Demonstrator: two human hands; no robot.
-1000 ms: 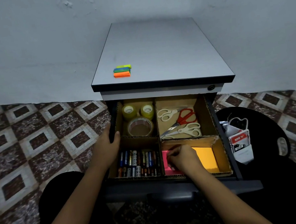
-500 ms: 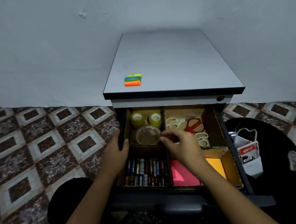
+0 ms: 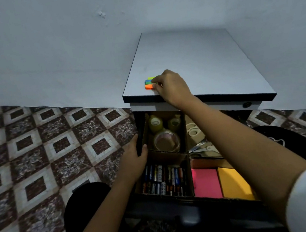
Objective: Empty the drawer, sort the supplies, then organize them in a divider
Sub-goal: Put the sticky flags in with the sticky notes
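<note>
Drawer (image 3: 160, 207) holds three tape rolls (image 3: 166, 142), two pads (image 3: 206, 183); right hand (image 3: 172, 89) pinches flags (image 3: 149, 84)

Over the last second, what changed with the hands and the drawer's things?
The right hand left the pink sticky notes in the drawer, rose past the tape rolls and now pinches the coloured sticky flags on the cabinet top. The left hand still holds the drawer's left side; batteries, scissors and tape rolls lie as before.
</note>
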